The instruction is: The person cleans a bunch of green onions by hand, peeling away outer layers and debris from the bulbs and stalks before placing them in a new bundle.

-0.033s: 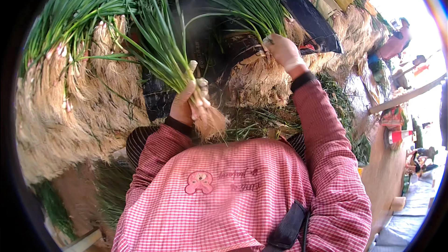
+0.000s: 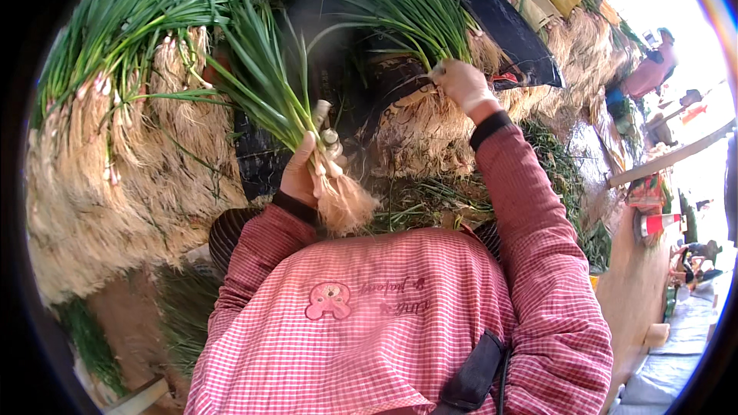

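Left hand (image 2: 301, 177): closed around a small bunch of green onions (image 2: 288, 119), gripped at the white stems just above the root tuft, which hangs below the fist. The leaves are fanned up and away, so the bunch is held upright, apparently so that more stalks can be added at the grip.

Right hand (image 2: 463, 84): extended well to the right of the held bunch, fingers closed on stalks at the base of a leafy clump (image 2: 407, 8) lying on the heap; the pinch sits low on the stems, seemingly to draw stalks out whole with roots attached.

Rooted heap (image 2: 415, 138): between the two hands, pale roots turned toward the person.

Large stacked pile (image 2: 115, 138): left of the held bunch, leaves pointing away, roots hanging toward the viewer, laid all one way.

Dark sheet (image 2: 507, 31): just beyond the right hand, under the greens.

Checked pink apron (image 2: 384, 323): below the held bunch, worn over red sleeves.
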`<state>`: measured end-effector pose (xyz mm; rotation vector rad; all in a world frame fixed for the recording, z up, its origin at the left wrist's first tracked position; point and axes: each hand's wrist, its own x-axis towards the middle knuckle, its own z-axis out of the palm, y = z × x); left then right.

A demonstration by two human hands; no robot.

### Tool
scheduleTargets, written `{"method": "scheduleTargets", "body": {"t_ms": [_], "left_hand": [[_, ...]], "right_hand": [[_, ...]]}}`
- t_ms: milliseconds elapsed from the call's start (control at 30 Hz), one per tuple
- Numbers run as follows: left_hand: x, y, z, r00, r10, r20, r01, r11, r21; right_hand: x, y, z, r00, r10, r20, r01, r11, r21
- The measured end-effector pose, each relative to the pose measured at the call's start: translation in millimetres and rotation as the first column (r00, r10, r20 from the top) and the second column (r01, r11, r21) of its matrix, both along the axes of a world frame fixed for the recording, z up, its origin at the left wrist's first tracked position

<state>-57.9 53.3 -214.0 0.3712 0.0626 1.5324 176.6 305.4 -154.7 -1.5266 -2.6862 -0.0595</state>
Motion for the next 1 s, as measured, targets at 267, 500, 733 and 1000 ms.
{"method": "scheduleTargets", "body": {"t_ms": [267, 500, 733, 1000], "left_hand": [[12, 6, -2, 0.965, -0.056, -0.254, 0.014, 0.987, -0.161], [10, -4, -27, 0.835, -0.163, -0.525, -0.071, 0.915, -0.398], [4, -5, -32, 0.87, -0.329, -0.367, 0.25, 0.936, -0.247], [8, -8, -29, 0.844, -0.193, -0.5, 0.018, 0.943, -0.332]], "right_hand": [[-40, -141, 14, 0.959, 0.213, -0.187, -0.177, 0.966, 0.191], [-50, -157, -13, 0.899, 0.199, -0.389, -0.323, 0.902, -0.285], [-77, -151, -46, 0.399, -0.858, -0.324, -0.808, -0.163, -0.566], [-66, -160, -48, 0.129, -0.914, -0.386, -0.756, 0.161, -0.635]]}}
